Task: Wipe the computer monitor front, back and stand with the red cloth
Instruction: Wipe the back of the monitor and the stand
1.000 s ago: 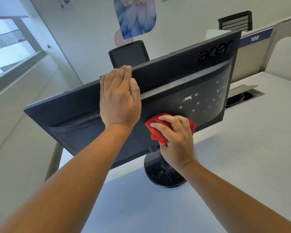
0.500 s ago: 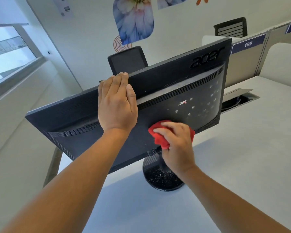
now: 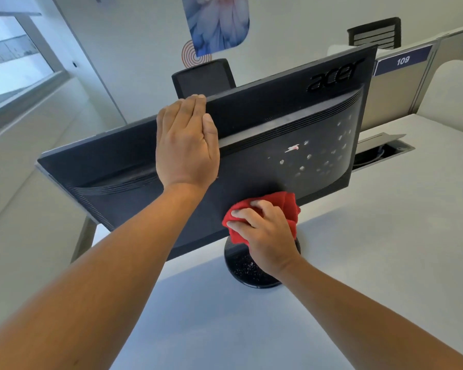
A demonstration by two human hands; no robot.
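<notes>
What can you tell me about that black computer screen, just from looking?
The monitor is seen from behind: black, matte plastic by its look, with ribbed vent lines, an acer logo near an upper corner and pale spots on the bulged centre. It tilts on a round glossy base, speckled white, on a pale desk. The left hand lies flat on its back, fingertips at the top edge; the right hand holds a bunched red cloth against its lower back.

You read "acer" raised on monitor back [image 3: 251,145], upper right corner. "109" in white on blue label strip [image 3: 402,60] atop partition behind bench.
</notes>
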